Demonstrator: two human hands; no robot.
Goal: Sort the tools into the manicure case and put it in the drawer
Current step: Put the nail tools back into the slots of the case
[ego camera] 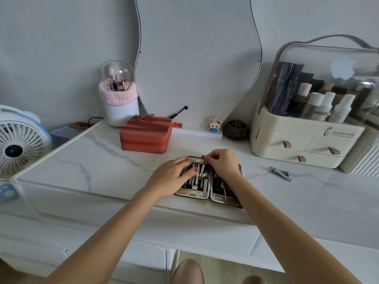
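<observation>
The manicure case [225, 198] lies open on the marble tabletop [102, 167], its dark lining holding several steel tools under straps. My left hand [171, 179] rests flat on the case's left half, fingers straight over the tools. Above the case's top edge, near the hinge, my right hand [222, 163] has its fingers curled and pinches a small metal tool [198, 160]. A pair of nail clippers [281, 173] lies loose on the table to the right of the case.
A red zipped box [146, 137] stands behind the case. At the back are a brush holder [120, 95], a wavy mirror [196, 58], a small toy figure [214, 124] and a cream cosmetics organiser [307, 144] with drawers. A fan [18, 144] is at the left.
</observation>
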